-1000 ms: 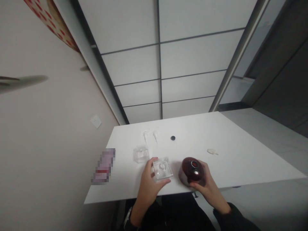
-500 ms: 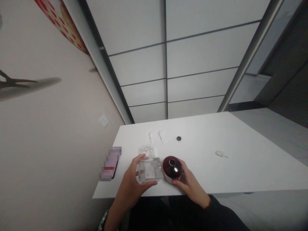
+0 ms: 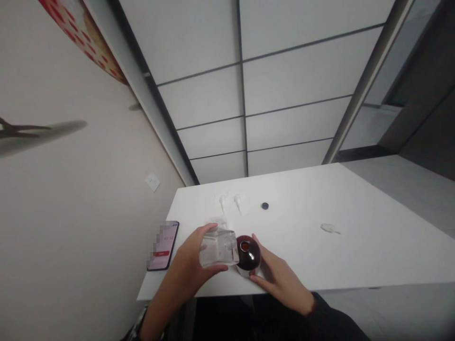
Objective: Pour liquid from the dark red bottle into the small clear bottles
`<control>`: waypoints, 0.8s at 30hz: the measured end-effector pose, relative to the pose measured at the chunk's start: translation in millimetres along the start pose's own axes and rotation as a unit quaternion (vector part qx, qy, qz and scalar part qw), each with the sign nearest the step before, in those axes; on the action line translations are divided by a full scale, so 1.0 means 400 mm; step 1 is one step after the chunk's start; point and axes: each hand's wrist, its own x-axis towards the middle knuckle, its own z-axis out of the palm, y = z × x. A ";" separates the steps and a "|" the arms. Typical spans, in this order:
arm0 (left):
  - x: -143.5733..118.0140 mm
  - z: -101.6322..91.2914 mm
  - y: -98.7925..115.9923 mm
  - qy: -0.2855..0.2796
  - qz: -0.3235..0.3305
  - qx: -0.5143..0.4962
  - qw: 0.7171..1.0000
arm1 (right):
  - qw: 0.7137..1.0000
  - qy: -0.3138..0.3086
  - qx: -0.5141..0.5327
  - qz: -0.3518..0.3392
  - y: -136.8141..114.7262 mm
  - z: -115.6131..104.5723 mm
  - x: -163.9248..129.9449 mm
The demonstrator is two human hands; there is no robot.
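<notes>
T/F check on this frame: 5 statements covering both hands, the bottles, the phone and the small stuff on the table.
1. The left hand holds a clear bottle tilted toward the dark red bottle. True.
2. The right hand is flat on the table, away from any bottle. False: it grips the dark red bottle at the near edge.
3. A phone lies to the left of the left hand. True.
4. The small black cap sits on the dark red bottle. False: it lies alone farther back on the table.
5. The two white pump heads lie right of the black cap. False: they lie left of it.
</notes>
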 end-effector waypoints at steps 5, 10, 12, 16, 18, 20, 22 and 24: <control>0.009 -0.023 0.019 -0.006 0.024 0.028 0.999 | 1.000 -0.006 0.011 0.007 0.003 -0.002 0.003; 0.015 -0.038 0.030 -0.015 0.039 0.043 0.998 | 1.000 -0.009 0.012 0.015 0.005 0.000 0.004; 0.016 -0.044 0.033 -0.014 0.037 0.042 0.998 | 1.000 -0.005 0.007 0.012 0.006 0.001 0.003; 0.020 -0.056 0.036 -0.014 0.024 0.040 0.999 | 1.000 -0.002 -0.006 0.006 0.004 0.001 0.002; 0.021 -0.061 0.037 -0.016 0.023 0.042 0.999 | 1.000 -0.002 -0.011 0.005 0.001 0.000 0.002; 0.023 -0.063 0.039 -0.020 0.024 0.043 0.999 | 1.000 -0.002 -0.015 0.006 -0.002 -0.002 0.002; 0.025 -0.065 0.042 -0.025 0.027 0.047 0.998 | 1.000 -0.004 -0.020 0.006 -0.003 -0.002 0.003; 0.026 -0.066 0.048 -0.031 0.031 0.056 0.997 | 1.000 -0.007 -0.027 0.006 -0.002 -0.002 0.002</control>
